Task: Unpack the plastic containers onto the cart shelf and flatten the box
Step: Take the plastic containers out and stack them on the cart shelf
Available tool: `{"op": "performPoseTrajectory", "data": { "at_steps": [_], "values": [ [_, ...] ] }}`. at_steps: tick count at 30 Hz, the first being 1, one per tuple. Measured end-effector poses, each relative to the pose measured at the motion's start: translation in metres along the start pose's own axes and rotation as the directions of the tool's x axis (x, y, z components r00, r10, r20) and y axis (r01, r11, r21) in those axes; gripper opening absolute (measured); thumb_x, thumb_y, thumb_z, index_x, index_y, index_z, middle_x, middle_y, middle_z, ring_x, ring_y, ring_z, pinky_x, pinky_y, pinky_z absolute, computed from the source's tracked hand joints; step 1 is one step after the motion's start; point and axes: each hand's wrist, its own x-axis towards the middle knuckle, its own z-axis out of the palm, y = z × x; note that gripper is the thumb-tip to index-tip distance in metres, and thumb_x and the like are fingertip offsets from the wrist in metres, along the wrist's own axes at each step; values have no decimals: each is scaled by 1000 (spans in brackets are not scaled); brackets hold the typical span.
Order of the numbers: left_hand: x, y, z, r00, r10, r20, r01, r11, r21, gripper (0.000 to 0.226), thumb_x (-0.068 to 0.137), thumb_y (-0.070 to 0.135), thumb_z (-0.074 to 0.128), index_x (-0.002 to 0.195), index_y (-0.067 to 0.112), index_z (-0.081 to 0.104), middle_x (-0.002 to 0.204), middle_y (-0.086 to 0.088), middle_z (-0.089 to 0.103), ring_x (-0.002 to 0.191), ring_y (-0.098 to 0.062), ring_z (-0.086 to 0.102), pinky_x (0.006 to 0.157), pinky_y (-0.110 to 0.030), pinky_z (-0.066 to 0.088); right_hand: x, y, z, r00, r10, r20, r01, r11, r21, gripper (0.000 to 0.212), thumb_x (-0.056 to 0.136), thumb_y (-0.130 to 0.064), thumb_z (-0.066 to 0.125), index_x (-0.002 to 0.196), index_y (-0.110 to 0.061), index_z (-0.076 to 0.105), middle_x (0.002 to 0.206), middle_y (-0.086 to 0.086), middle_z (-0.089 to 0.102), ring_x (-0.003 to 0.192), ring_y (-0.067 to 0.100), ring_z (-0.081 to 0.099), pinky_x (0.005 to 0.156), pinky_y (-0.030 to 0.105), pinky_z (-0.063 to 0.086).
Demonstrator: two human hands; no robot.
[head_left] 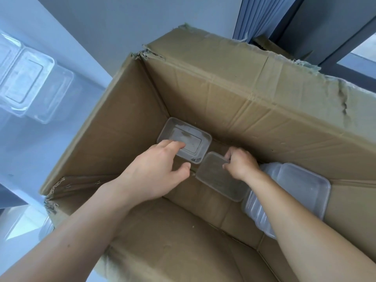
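At the far left, outside the box, a few clear tubs [30, 82] sit nested on a pale shelf [85, 64], blurred at the frame's edge. The big cardboard box [223, 88] stands open next to them, its top edges torn and ragged, and both arms reach down into it.

The left hand [154, 171] is at the left tub [189, 139], a clear, empty rectangular container lying open side up in the far left corner of the box floor. Its fingers curl over the tub's near rim and into it, with the thumb outside the near wall, so the hand pinches that wall.

Just to the right, the right tub [219, 180] lies tilted, its far corner almost touching the left tub's near right corner. The right hand [240, 163] holds it by the far corner, fingers curled round the rim and the thumb against the side.

Against the box's right wall a stack [295, 184] of nested clear tubs lies on its side, ribbed rims showing, partly behind the right forearm and touching the right tub's near end.
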Motion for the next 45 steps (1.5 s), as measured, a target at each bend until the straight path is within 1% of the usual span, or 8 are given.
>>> {"op": "performPoseTrajectory", "data": {
  "at_steps": [4,13,21,25,32,36,39,45],
  "values": [
    [-3,0,-2,1000,-14,9,14,1000,-26,60,97,45,50,150,22,37,151,5,41,128,-17,50,100,-26,39,-14,0,-18,1000,-12,-4,12,999,52,30,86,-23,74,71,-26,48,89,0,62,101,26,63,77,27,45],
    [-10,-4,-14,992,-82,-99,64,983,-174,68,96,46,51,152,14,32,152,-2,44,136,-17,44,111,-34,37,-62,-21,-61,981,-122,-149,160,946,283,16,87,-27,68,84,-20,54,81,-13,54,84,18,53,68,30,34],
    [-35,-10,-39,975,-136,-177,7,811,-584,36,97,48,50,128,31,54,112,20,66,100,10,61,81,-10,45,-121,-73,-88,944,-273,-185,317,595,738,19,73,-46,63,75,-30,53,101,22,68,87,27,70,76,49,52],
    [-52,-8,-50,944,-187,-272,-108,602,-791,32,92,56,47,114,38,60,111,15,69,103,-7,67,90,-39,55,-138,-96,-93,887,-346,-307,450,488,748,23,84,-42,65,86,-22,54,97,18,71,84,31,68,67,33,52],
    [-55,-20,-60,892,-344,-293,-82,515,-853,39,94,53,47,102,17,61,95,-15,67,79,-26,69,69,-43,59,-129,-119,-75,876,-339,-343,453,335,826,32,95,-40,53,92,-9,62,85,6,72,75,16,65,64,29,51],
    [-49,-30,-52,914,-356,-193,26,526,-850,30,99,42,54,93,15,65,81,-9,71,71,-20,68,70,-45,58,-73,-105,-37,961,-82,-264,264,559,786,32,94,-45,60,99,-14,64,96,1,72,84,18,67,72,36,50],
    [-45,-35,-42,931,-329,-156,67,576,-815,4,96,29,59,92,29,61,85,15,73,77,0,69,67,-19,55,-25,-86,-5,994,66,-84,-7,823,568,44,93,-32,64,128,-9,52,125,11,61,106,26,59,82,33,44],
    [-37,-45,-31,946,-297,-133,121,701,-703,8,96,32,59,104,36,57,90,32,68,82,11,65,62,-6,46,18,-78,30,975,219,-34,-164,815,555,65,89,-32,71,134,1,38,134,22,56,122,39,55,91,37,45]
  ]
}}
